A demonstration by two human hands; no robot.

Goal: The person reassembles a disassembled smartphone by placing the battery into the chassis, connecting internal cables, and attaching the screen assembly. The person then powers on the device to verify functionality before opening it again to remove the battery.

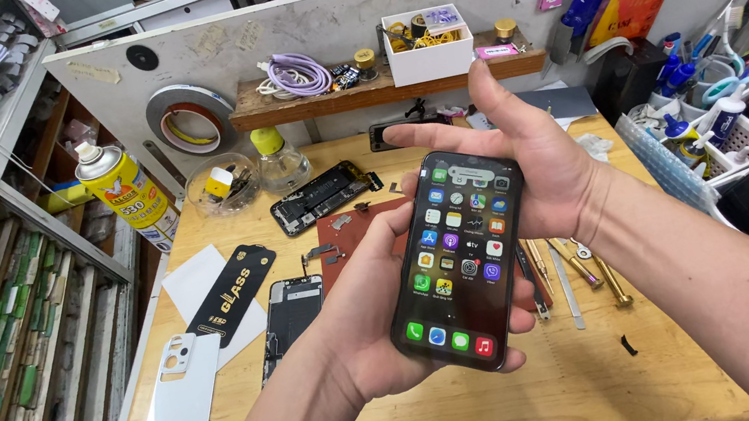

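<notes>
Left hand grips a glossy rectangular smartphone; right hand open behind, above wooden bench.

Two hands hold one lit phone. On the bench: two opened phones, one spray can, one white back panel, one tape roll, one white box.

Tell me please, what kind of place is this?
Probably a phone repair bench: an opened phone lies on the wooden table, small screwdrivers beside it, and the left hand holds a lit phone.
</notes>
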